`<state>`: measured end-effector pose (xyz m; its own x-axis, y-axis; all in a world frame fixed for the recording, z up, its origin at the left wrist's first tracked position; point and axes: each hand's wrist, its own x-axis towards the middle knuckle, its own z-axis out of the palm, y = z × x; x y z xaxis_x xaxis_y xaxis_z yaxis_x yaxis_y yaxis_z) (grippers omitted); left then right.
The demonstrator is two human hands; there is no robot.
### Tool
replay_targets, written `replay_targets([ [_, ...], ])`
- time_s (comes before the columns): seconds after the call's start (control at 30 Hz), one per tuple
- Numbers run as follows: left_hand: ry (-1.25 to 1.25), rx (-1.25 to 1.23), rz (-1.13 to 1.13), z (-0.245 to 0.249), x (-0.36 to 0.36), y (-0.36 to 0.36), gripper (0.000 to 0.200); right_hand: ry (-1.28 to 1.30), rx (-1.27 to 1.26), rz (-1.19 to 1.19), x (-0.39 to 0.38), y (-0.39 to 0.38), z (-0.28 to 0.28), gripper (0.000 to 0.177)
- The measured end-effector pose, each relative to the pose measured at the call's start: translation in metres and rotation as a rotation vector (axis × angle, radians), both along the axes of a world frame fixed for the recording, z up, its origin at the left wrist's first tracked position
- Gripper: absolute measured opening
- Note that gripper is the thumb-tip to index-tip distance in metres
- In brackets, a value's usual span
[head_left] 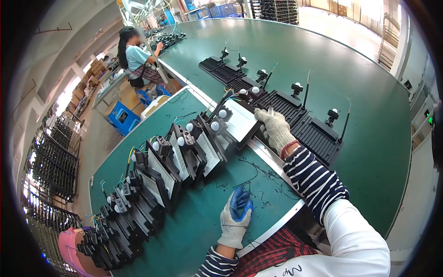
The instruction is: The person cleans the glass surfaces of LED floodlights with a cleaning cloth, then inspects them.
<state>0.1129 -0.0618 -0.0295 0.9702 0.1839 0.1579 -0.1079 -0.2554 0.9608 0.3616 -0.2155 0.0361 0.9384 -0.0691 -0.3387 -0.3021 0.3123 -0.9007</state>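
My right hand (277, 129), in a pale knitted glove, grips the near right edge of a black floodlight (241, 119). This floodlight lies with its pale front panel up, over the metal strip between two green table surfaces. White sensor domes and loose coloured wires show at its far end. My left hand (236, 218), in a glove with blue-coated fingers, hovers or rests over the near green surface. Its fingers are loosely bent and apart, with nothing visible in them. Left of it, a row of tilted floodlights (159, 177) leans one on another.
Several finned black floodlights (318, 134) lie back up on the far green table (369, 101), sensors and wires pointing upward. Black wire scraps (263, 173) are scattered near my hands. A co-worker (136, 57) sits at the upper left, near a blue stool (122, 117).
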Motion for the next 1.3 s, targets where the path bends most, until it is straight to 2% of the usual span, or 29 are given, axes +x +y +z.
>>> replay_targets([
  [0.13,-0.030,-0.058,-0.005,-0.013,0.002,0.005,0.061,-0.074,0.083,-0.029,-0.010,-0.008,-0.003,0.018],
  [0.23,-0.047,-0.176,0.001,-0.019,0.002,0.007,0.060,-0.114,0.012,-0.119,-0.018,-0.035,0.000,0.018],
  [0.37,-0.049,-0.136,0.003,-0.015,0.003,0.006,0.058,-0.176,-0.031,-0.169,-0.054,-0.076,0.018,0.021],
  [0.47,-0.024,-0.153,0.015,-0.016,0.006,0.004,0.058,-0.188,-0.007,-0.154,-0.072,-0.112,0.012,0.018],
  [0.6,0.059,-0.086,-0.065,0.001,0.009,0.002,0.061,-0.186,0.013,-0.188,-0.103,-0.118,0.027,0.016],
  [0.73,-0.007,-0.576,-0.313,-0.007,0.013,0.000,0.060,-0.221,0.105,-0.111,-0.134,-0.132,0.034,0.019],
  [0.83,0.165,-1.015,-0.443,0.017,-0.010,-0.026,0.056,-0.194,0.171,0.026,-0.173,-0.135,0.035,0.024],
  [0.9,0.357,-1.173,-0.298,-0.020,-0.036,-0.024,0.053,-0.148,0.155,0.150,-0.195,-0.114,0.042,0.026],
  [0.93,0.372,-1.204,-0.212,-0.017,-0.042,-0.026,0.051,-0.128,0.075,0.161,-0.203,-0.099,0.041,0.024],
  [1.0,0.390,-1.260,-0.037,-0.009,-0.053,-0.029,0.047,-0.239,-0.453,0.198,-0.208,-0.088,0.033,0.023],
  [1.03,0.379,-1.249,-0.049,0.002,-0.057,-0.024,0.046,-0.563,-0.784,0.212,-0.202,-0.090,0.019,0.030],
  [1.07,0.365,-1.239,-0.057,0.009,-0.062,-0.018,0.044,-0.782,-0.937,0.241,-0.199,-0.093,0.009,0.032],
  [1.17,0.354,-1.208,0.138,-0.004,-0.075,-0.009,0.042,-0.495,-0.603,0.221,-0.212,-0.075,0.013,0.034],
  [1.23,0.344,-1.212,0.139,-0.001,-0.079,-0.007,0.042,-0.394,-0.399,0.215,-0.218,-0.064,0.003,0.035],
  [1.27,0.339,-1.217,0.135,0.000,-0.081,-0.007,0.043,-0.333,-0.404,0.241,-0.225,-0.061,0.003,0.035],
  [1.3,0.336,-1.218,0.136,-0.004,-0.084,-0.008,0.044,-0.318,-0.532,0.257,-0.230,-0.059,0.001,0.034],
])
